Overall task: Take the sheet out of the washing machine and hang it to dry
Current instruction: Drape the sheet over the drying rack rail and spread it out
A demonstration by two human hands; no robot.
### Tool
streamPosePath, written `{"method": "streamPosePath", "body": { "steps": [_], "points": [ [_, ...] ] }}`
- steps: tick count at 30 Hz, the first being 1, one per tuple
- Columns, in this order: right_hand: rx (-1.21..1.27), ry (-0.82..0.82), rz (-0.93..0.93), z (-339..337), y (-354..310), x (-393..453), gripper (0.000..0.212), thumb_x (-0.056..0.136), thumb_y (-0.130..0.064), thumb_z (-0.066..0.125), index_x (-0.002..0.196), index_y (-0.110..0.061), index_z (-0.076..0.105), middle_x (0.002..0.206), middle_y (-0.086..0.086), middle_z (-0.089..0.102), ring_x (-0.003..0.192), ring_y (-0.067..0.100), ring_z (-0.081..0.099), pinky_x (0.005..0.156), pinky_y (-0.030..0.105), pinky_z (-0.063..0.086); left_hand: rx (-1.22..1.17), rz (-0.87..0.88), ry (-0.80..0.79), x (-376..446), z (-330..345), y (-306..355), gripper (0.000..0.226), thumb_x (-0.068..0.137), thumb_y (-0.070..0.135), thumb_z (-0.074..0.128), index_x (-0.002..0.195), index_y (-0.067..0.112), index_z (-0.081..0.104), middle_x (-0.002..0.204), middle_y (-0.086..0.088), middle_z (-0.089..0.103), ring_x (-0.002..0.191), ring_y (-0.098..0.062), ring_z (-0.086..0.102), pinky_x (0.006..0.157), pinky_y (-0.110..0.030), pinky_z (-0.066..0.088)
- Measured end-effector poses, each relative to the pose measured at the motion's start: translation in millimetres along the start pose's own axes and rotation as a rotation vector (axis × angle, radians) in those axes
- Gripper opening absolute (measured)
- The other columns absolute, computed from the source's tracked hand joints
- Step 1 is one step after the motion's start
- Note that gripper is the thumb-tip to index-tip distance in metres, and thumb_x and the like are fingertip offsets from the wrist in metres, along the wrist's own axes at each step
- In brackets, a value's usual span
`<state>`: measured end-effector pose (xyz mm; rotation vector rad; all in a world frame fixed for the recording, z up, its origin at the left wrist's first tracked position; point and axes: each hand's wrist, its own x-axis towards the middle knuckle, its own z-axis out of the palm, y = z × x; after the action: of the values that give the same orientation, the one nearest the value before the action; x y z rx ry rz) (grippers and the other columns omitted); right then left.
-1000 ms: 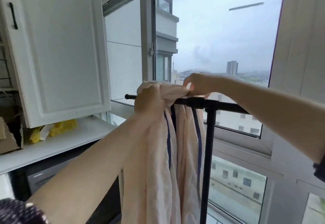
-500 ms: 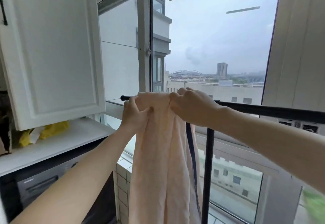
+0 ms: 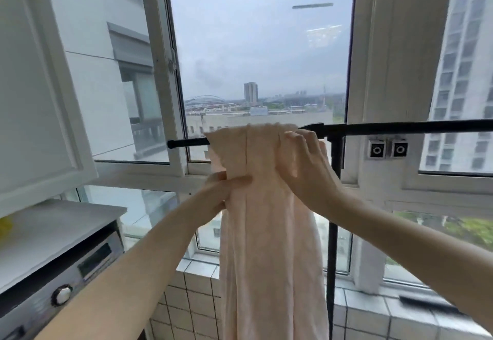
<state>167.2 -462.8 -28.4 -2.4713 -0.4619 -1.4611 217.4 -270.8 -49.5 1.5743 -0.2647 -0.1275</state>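
A pale peach sheet (image 3: 266,233) hangs bunched over the black horizontal rail (image 3: 400,127) of a drying rack in front of the window. My left hand (image 3: 221,190) pinches the sheet's left edge a little below the rail. My right hand (image 3: 304,163) grips the sheet's upper right part just under the rail, fingers curled into the cloth. The sheet falls in long folds past the frame's lower edge. The washing machine (image 3: 61,286) stands at the lower left, its door hidden.
A white cabinet door (image 3: 34,86) stands open at the upper left. The rack's black upright post (image 3: 332,233) stands right of the sheet. A tiled ledge (image 3: 373,310) runs below the window. Two sockets (image 3: 388,149) sit on the window frame.
The sheet has been spread wider along the rail. My left hand has slid down from the rail to the sheet's left edge; my right hand has shifted right. The view has turned right.
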Motion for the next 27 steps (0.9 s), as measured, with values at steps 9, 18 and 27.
{"method": "streamPosePath", "body": {
  "steps": [9,18,27],
  "points": [
    [0.551,-0.264,0.691,-1.3,-8.8,12.5,0.030,0.082,-0.029,0.067,0.092,-0.002,0.056,0.079,0.000,0.057,0.074,0.017,0.058,0.063,0.036,0.050,-0.190,0.111,0.175,-7.3,7.4,9.6,0.020,0.089,0.009,0.063,0.109,0.004,0.062,0.096,-0.008,0.070,0.080,-0.021,0.067,0.072,-0.031,0.059],
    [0.111,0.055,0.323,-17.4,-4.5,75.5,0.008,0.092,-0.010,0.055,0.085,-0.008,0.057,0.075,0.005,0.061,0.070,0.022,0.057,0.059,0.034,0.046,0.443,0.732,0.561,13.8,2.2,86.2,0.032,0.076,0.017,0.076,0.096,0.003,0.055,0.090,-0.008,0.060,0.084,-0.024,0.057,0.079,-0.036,0.048],
    [0.105,-0.099,0.248,4.2,3.4,3.9,0.024,0.094,-0.029,0.050,0.107,-0.008,0.054,0.092,0.004,0.062,0.075,0.024,0.059,0.065,0.039,0.051,0.194,0.427,0.489,10.0,-15.5,6.6,0.046,0.080,0.028,0.074,0.116,0.011,0.052,0.103,-0.002,0.064,0.094,-0.018,0.064,0.077,-0.030,0.053]
  ]
}}
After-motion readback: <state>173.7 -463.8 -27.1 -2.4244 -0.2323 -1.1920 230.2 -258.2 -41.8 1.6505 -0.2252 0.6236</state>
